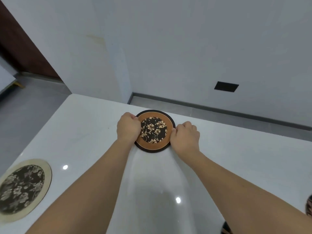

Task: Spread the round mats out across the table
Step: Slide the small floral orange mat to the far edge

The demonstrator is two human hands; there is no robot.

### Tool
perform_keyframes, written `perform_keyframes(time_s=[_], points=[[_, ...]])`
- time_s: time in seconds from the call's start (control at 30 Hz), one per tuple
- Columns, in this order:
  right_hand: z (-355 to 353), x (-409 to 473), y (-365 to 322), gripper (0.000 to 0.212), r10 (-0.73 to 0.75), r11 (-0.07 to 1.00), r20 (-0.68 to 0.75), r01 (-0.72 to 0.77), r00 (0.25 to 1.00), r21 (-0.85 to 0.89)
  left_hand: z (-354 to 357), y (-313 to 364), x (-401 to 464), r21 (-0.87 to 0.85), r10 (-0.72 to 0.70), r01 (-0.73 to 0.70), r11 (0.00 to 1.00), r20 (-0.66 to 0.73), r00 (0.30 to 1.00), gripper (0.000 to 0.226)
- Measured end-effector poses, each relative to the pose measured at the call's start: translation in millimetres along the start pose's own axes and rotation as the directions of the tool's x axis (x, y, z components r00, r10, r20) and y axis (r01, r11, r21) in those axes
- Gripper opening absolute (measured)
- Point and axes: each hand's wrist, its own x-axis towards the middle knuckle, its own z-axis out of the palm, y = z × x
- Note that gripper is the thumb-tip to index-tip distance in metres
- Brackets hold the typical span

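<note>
A round orange-brown mat [154,130] with a black rim and a dark floral centre lies near the far edge of the white table [84,129]. My left hand [128,126] has its fingers curled on the mat's left edge. On the mat's right edge my right hand [184,136] is curled the same way. A second round mat [22,189], cream-rimmed with a dark floral centre, lies flat at the near left of the table. Slivers of another patterned mat [309,209] show at the right frame edge.
The table's far edge [219,119] runs just behind the orange mat, with grey floor and a white wall beyond. Its left corner [72,94] borders open floor. A dark vent [226,86] sits low in the wall.
</note>
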Motion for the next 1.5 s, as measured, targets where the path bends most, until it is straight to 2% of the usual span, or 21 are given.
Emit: perform_keyframes(time_s=[0.2, 0.33, 0.4, 0.63, 0.97, 1.2, 1.23, 1.3, 1.33, 1.4, 1.43, 1.47, 1.5], points=[[31.7, 12.7, -0.4, 0.037, -0.033, 0.997, -0.146, 0.023, 0.989, -0.067, 11.6, -16.0, 40.4, 0.237, 0.173, -0.155, 0.959, -0.056, 0.983, 0.022], [33.0, 11.8, -0.4, 0.038, -0.023, 0.999, -0.152, 0.018, 0.988, -0.033, 22.8, -26.5, 40.9, 0.347, 0.35, -0.284, 0.894, -0.143, 0.926, 0.027], [31.6, 11.7, -1.3, 0.037, -0.011, 0.999, -0.142, 0.005, 0.99, -0.039, 25.5, -30.2, 37.9, 0.369, 0.384, -0.305, 0.878, -0.16, 0.91, 0.023], [31.6, 11.5, -2.3, 0.035, 0.002, 0.999, -0.144, -0.008, 0.99, -0.039, 27.4, -30.2, 38.5, 0.423, 0.376, -0.293, 0.857, -0.127, 0.918, 0.024], [31.6, 13.7, -0.9, 0.036, -0.002, 0.999, -0.157, -0.003, 0.988, -0.034, 27.1, -28.4, 37.3, 0.407, 0.388, -0.302, 0.862, -0.146, 0.91, 0.022], [34.2, 14.0, 0.2, 0.036, -0.014, 1.0, -0.212, 0.015, 0.977, 0.0, 27.0, -28.3, 38.3, 0.302, 0.382, -0.324, 0.897, -0.159, 0.91, 0.02], [33.6, 15.3, -0.3, 0.033, -0.01, 0.999, -0.221, 0.018, 0.975, 0.034, 25.8, -27.5, 38.9, 0.266, 0.367, -0.318, 0.91, -0.158, 0.917, 0.023], [29.2, 16.8, 0.2, 0.022, 0.045, 0.973, -0.251, 0.014, 0.967, 0.231, 19.4, -23.2, 39.6, 0.166, 0.289, -0.266, 0.95, -0.136, 0.948, 0.029], [25.7, 15.1, 2.1, 0.018, 0.094, 0.929, -0.261, 0.01, 0.961, 0.37, 14.3, -20.8, 38.4, 0.088, 0.232, -0.224, 0.971, -0.108, 0.967, 0.032], [14.2, 10.9, 8.7, 0.013, 0.209, 0.761, -0.209, -0.025, 0.955, 0.648, 3.7, -16.8, 32.6, -0.092, 0.119, -0.126, 0.988, -0.079, 0.99, 0.038], [7.0, 7.5, 13.9, 0.011, 0.255, 0.662, -0.139, -0.068, 0.957, 0.746, -1.0, -16.3, 26.3, -0.112, 0.095, -0.105, 0.988, -0.089, 0.991, 0.042], [-0.6, 2.9, 21.8, 0.008, 0.278, 0.6, -0.083, -0.106, 0.957, 0.793, -4.3, -16.8, 16.5, -0.056, 0.119, -0.126, 0.99, -0.124, 0.985, 0.044], [-8.3, -3.1, 32.1, 0.007, 0.282, 0.587, -0.05, -0.131, 0.958, 0.799, -5.1, -18.8, 3.6, 0.034, 0.175, -0.172, 0.984, -0.162, 0.971, 0.045]])
